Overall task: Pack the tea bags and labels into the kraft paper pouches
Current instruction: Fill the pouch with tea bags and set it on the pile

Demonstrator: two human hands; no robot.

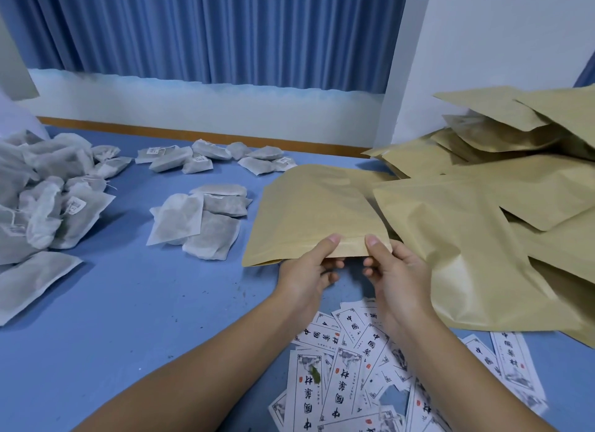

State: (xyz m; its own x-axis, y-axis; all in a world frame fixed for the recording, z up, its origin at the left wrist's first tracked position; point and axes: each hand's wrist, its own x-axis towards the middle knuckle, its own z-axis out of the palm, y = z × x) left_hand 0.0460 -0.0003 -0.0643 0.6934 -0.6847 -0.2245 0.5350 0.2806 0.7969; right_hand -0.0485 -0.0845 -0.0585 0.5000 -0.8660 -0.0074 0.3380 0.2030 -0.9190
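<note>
Pouch rests on bench, near edge pinched by left hand and right hand close together, thumbs on top; likely best to rub the lips apart evenly, opening wide before reaching for tea bags just left or labels nearer the body.

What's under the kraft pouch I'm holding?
Under the kraft paper pouch, fingers of the left hand and right hand curl at its near edge, above the blue table. Anything beneath its middle is covered.

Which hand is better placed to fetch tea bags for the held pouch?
Probably the left hand: the tea bag stack lies left of the pouch, nearer it; the right hand must cross over.
</note>
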